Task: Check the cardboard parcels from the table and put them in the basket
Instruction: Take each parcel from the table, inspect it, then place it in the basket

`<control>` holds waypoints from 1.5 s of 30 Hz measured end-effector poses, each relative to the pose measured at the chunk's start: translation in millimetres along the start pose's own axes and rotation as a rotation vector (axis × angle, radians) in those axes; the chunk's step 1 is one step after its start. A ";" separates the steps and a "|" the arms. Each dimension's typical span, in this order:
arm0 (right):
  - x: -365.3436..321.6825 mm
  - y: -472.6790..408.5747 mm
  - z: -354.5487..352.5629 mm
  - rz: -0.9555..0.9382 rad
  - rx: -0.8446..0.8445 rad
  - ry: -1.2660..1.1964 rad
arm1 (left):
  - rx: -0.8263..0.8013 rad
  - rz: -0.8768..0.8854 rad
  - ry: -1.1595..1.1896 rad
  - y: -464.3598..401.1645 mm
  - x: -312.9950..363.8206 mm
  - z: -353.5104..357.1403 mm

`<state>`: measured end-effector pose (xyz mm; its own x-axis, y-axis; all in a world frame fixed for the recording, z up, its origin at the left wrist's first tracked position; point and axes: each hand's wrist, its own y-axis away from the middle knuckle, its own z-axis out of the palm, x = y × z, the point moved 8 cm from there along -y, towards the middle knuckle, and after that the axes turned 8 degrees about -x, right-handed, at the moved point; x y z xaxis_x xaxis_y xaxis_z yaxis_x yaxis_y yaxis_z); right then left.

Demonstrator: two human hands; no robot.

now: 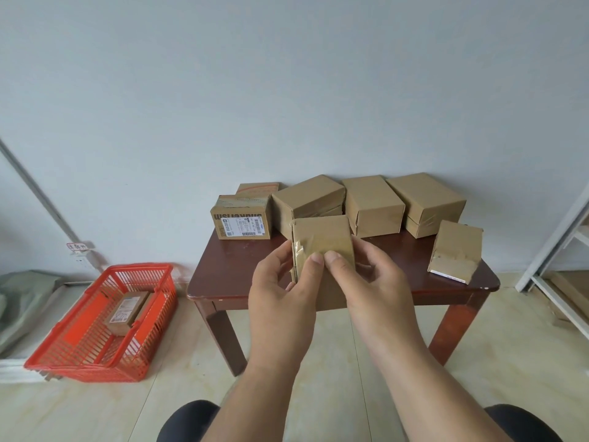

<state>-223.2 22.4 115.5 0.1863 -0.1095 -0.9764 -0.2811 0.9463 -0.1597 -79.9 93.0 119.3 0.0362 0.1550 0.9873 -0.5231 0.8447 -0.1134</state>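
One parcel lying (127,312) inside the red basket (60,352), sitting on the floor at near left, well apart from the dark wooden worktop (229,272). Counting that single box as the finished share of the job, as a judgement.

One more parcel being held (322,240) up between both hands, above the near edge of the worktop. Left hand (280,295) gripping its left side, fingers curled round the edge, thumb pressing on the taped face. Right hand (379,288) gripping the right side likewise, thumb meeting the other thumb on the tape. Looking like the checking step, with the move to the basket not yet made.

Six parcels waiting on the worktop: a labelled one (242,218) at far left, a smaller one (258,187) just behind it, three plain ones (307,196) (371,205) (425,204) along the far edge, and one tilted (455,250) at the right edge. Judging most of the task as remaining.
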 end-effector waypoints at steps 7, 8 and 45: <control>6.7 -1.4 -3.6 0.018 0.013 0.053 | 0.022 -0.018 -0.008 -1.2 -3.2 -1.2; 8.1 -0.8 -3.5 0.020 0.010 0.056 | 0.026 -0.019 -0.008 -2.2 -3.0 -1.8; 5.7 9.0 2.9 0.044 0.019 0.106 | 0.017 -0.016 0.022 3.2 3.0 1.8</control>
<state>-221.9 31.2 108.9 0.0732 -0.0987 -0.9924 -0.2690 0.9563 -0.1149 -83.0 95.3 122.2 0.0634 0.1531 0.9862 -0.5368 0.8382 -0.0956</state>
